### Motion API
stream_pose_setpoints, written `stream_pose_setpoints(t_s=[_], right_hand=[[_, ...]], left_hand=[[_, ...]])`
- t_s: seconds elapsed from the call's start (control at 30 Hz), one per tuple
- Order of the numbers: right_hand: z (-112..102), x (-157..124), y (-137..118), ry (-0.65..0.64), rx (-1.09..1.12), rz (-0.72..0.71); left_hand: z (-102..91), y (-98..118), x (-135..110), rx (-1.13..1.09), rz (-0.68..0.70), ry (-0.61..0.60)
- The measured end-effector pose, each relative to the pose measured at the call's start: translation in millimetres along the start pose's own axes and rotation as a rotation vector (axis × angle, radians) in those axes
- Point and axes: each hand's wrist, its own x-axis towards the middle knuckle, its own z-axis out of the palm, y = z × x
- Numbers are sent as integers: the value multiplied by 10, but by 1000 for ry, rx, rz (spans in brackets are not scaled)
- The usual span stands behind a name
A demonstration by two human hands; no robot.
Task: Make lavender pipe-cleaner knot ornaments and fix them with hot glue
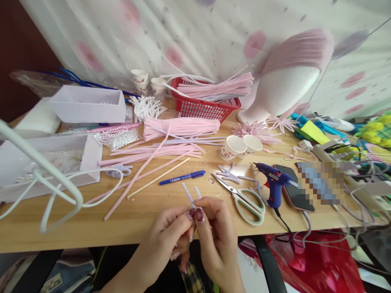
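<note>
My left hand [166, 240] and my right hand [218, 236] meet at the front edge of the wooden table [146, 221]. Both pinch one short white pipe cleaner piece [191, 194], whose two ends stick up above my fingertips. Just beyond my hands lie a blue pen [182, 177] and a pair of pale green scissors [244, 199]. Loose pink pipe cleaners [159, 152] are spread over the table's middle.
A blue glue gun [273, 183] rests on a phone [295, 191] to the right. Two paper cups [240, 145] lie tipped over. A red basket [203, 106] holds pink pipe cleaners. White boxes [88, 103] stand left, a white foam head [281, 91] at the back right.
</note>
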Motion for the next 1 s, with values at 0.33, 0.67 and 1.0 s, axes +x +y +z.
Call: stream_pose_setpoints(t_s=[0.33, 0.67, 1.0], right_hand=[[165, 23, -57, 180, 365, 303], [174, 113, -95, 191, 663, 435], [89, 175, 17, 65, 612, 326]], left_hand=[[87, -153, -5, 6, 127, 134], [-22, -141, 6, 1004, 1012, 190], [-41, 36, -26, 660, 511, 122]])
